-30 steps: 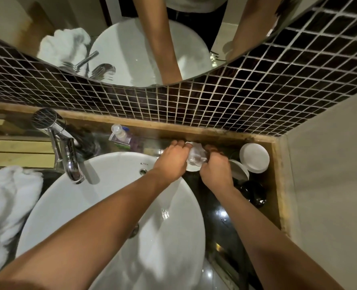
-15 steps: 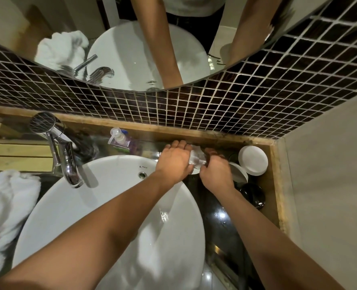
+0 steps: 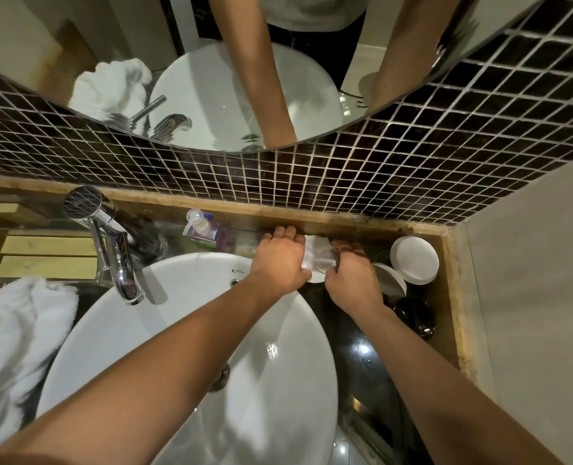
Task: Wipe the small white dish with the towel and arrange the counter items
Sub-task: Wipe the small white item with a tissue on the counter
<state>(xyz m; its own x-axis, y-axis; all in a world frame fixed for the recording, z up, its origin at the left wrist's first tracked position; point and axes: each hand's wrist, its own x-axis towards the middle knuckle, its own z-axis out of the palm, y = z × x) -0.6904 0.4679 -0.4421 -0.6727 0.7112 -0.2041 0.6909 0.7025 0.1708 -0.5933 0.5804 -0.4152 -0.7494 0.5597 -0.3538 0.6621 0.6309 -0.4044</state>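
Note:
My left hand (image 3: 280,260) lies palm down at the back of the counter, fingers reaching the wooden ledge. My right hand (image 3: 352,276) is curled just to its right. Bunched between them is a small white towel (image 3: 317,251), gripped by my right fingers. The rim of the small white dish (image 3: 317,280) shows under both hands, and my left hand seems to hold it down. Most of the dish is hidden.
Two more white dishes (image 3: 414,260) (image 3: 392,280) and a black bowl (image 3: 412,317) sit in the right corner. A soap pump bottle (image 3: 201,228), chrome tap (image 3: 110,243) and white basin (image 3: 184,330) lie left. A large white towel (image 3: 13,333) rests at far left.
Both hands have shifted slightly toward the back ledge. Less of the small towel shows between them now.

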